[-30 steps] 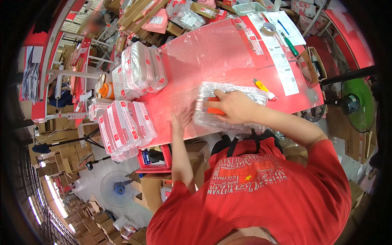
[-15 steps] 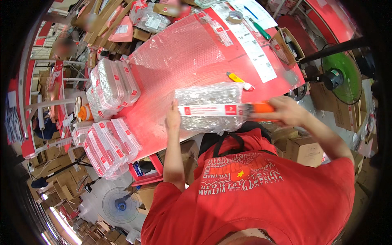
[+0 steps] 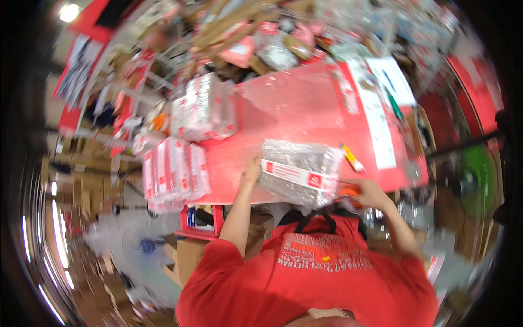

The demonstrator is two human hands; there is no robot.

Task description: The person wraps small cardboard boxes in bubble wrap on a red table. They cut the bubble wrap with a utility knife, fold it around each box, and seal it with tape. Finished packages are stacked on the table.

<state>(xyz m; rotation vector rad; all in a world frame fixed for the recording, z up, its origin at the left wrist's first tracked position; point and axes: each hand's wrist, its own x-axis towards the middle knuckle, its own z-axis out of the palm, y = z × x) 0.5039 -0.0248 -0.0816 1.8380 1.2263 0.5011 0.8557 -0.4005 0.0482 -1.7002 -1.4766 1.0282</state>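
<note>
A bubble-wrapped package (image 3: 299, 154) lies at the near edge of the red table, slightly tilted. A white and red strip of tape (image 3: 286, 171) runs along it. My left hand (image 3: 251, 170) holds its left end, fingers against the wrap. At the right end my right hand (image 3: 367, 193) is closed around an orange tape dispenser (image 3: 348, 191), which is partly hidden by the hand and smeared by motion. Just beyond the package's right end lies a yellow box cutter (image 3: 352, 159).
Wrapped packages stand in a far stack (image 3: 201, 109) and a near stack (image 3: 171, 171) at the table's left. A bubble wrap sheet (image 3: 294, 98) covers the table's far part. A green-handled tool (image 3: 393, 103) lies far right, by paper sheets (image 3: 381, 136). An open drawer (image 3: 204, 233) juts out below.
My view has swung, so the table sits lower and further right. The dispenser has come down at the package's right end, and the tape strip now slants. My left hand stays at the left end.
</note>
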